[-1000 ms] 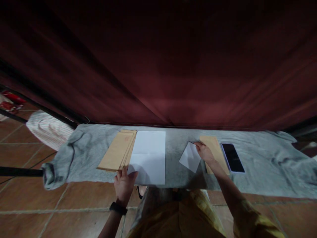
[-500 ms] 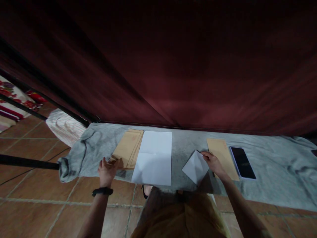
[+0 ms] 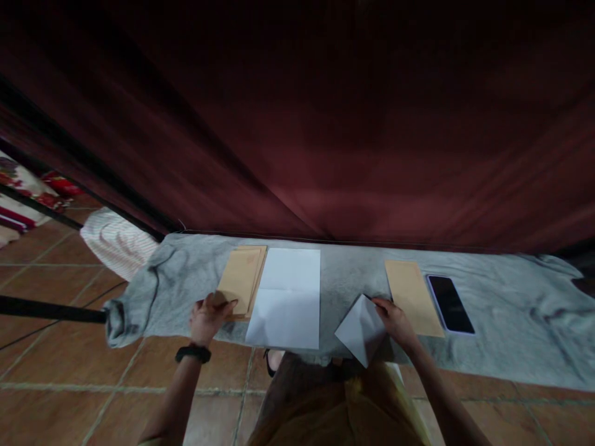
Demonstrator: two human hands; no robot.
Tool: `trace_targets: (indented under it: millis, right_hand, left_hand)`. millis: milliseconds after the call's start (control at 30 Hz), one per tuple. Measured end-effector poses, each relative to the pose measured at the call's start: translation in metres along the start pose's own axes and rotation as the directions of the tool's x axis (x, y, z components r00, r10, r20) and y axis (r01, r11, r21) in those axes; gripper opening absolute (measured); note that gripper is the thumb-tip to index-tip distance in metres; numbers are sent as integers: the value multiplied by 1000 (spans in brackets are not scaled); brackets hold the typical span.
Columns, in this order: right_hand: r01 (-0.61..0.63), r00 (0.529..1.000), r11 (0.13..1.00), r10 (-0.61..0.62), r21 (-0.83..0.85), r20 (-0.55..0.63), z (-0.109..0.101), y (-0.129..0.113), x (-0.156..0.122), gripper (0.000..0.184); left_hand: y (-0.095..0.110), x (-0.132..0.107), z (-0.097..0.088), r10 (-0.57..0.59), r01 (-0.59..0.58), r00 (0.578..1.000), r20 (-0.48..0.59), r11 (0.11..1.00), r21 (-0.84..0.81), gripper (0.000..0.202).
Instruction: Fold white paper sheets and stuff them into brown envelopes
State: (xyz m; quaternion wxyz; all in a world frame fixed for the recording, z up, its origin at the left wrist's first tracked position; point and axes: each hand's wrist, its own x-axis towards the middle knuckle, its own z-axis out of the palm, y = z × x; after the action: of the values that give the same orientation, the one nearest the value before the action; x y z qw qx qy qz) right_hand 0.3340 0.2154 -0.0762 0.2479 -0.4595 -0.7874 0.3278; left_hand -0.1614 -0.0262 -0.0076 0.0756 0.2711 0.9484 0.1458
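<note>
My left hand point(image 3: 207, 318), with a black band on its wrist, pinches the near corner of a stack of brown envelopes point(image 3: 242, 279) lying on a grey cloth point(image 3: 511, 334). Just right of the stack lies a large white sheet point(image 3: 287, 297) with a fold line across its middle. My right hand point(image 3: 394, 321) grips a folded white paper point(image 3: 360, 329) at the cloth's near edge. A single brown envelope point(image 3: 411, 297) lies just right of that hand.
A dark phone point(image 3: 450, 303) lies face up to the right of the single envelope. A dark red curtain point(image 3: 325, 136) hangs behind the cloth. Brown floor tiles point(image 3: 69, 384) lie in front. A striped fabric point(image 3: 116, 241) and a black bar point(image 3: 46, 308) are at the left.
My left hand left the white sheet's corner, moved left and took hold of the envelope stack's near corner. My right hand drew the folded paper nearer, to the cloth's front edge.
</note>
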Motion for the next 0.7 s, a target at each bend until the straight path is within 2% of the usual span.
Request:
trace_targets:
  millis: [67, 133, 433, 533, 600, 700]
  right_hand:
    - [9, 1000, 999, -10, -38, -22, 2, 0, -2, 33]
    - [20, 999, 997, -23, -77, -35, 4, 0, -4, 34]
    - [54, 997, 981, -62, -188, -37, 9, -2, -9, 34]
    - [64, 997, 982, -72, -179, -37, 9, -1, -9, 33]
    - [70, 996, 983, -77, -168, -39, 9, -2, -9, 33]
    - [63, 997, 987, -71, -149, -44, 7, -5, -8, 31]
  left_hand:
    - [5, -4, 1, 5, -10, 997, 76, 998, 62, 77]
    - [11, -8, 2, -9, 1, 995, 104, 997, 79, 79]
    - [21, -13, 9, -140, 141, 990, -15, 986, 87, 82]
    - [22, -15, 10, -166, 176, 978, -124, 981, 77, 84]
    - [23, -15, 8, -170, 175, 971, -168, 984, 18, 76]
    - [24, -13, -3, -128, 119, 989, -70, 986, -113, 55]
